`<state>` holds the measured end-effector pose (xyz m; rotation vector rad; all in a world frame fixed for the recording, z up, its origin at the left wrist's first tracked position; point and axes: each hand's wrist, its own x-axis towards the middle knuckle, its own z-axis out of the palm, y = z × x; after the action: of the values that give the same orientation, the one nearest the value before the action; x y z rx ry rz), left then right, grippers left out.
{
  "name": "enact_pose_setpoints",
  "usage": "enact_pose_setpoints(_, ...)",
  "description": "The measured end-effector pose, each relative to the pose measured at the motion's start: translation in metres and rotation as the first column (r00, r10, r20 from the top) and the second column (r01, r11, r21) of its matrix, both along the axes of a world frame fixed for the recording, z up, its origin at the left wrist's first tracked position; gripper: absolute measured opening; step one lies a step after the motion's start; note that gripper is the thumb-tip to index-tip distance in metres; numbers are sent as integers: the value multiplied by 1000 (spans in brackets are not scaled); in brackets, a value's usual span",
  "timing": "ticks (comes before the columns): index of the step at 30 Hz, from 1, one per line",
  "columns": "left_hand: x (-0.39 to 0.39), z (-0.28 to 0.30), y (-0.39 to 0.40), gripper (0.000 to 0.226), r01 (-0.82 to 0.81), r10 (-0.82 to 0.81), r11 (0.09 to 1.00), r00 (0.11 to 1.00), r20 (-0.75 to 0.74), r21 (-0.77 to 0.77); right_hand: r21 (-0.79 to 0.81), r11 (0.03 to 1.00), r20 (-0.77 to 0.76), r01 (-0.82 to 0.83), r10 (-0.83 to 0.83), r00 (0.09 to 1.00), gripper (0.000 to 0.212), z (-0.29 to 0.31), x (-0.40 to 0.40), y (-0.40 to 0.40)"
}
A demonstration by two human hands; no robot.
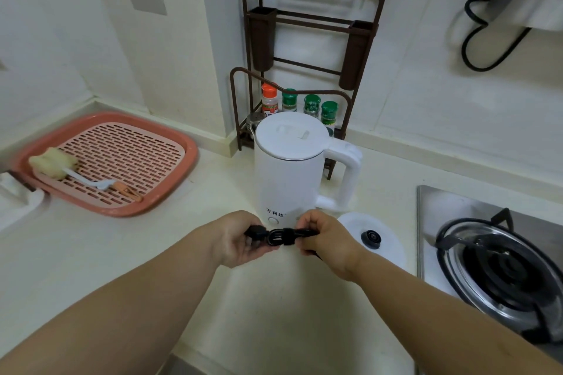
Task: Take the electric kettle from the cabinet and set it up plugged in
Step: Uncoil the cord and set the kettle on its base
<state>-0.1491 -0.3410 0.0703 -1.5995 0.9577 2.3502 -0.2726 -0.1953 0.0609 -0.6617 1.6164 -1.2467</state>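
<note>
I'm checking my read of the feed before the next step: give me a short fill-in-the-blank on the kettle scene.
1. Both the left hand and the right hand hold the bundled black ____.
2. The white kettle stands on the counter with its lid ____.
3. The round white kettle base lies between the kettle and the ____.
4. The sponge brush lies in the ____ drain tray.

Missing words: cord; closed; gas stove; pink
</note>
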Motion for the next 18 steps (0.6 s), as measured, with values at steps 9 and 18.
enact_pose_setpoints(9,-2,-6,7,22,-152,163,987,925,-344,62,75,996,178,42,-55,983,35,2,-6,-6)
enact_pose_setpoints(18,8,3,5,38,227,-264,962,915,-305,-151,109,994,288,-19,-13,958,30,-6,-10,-3)
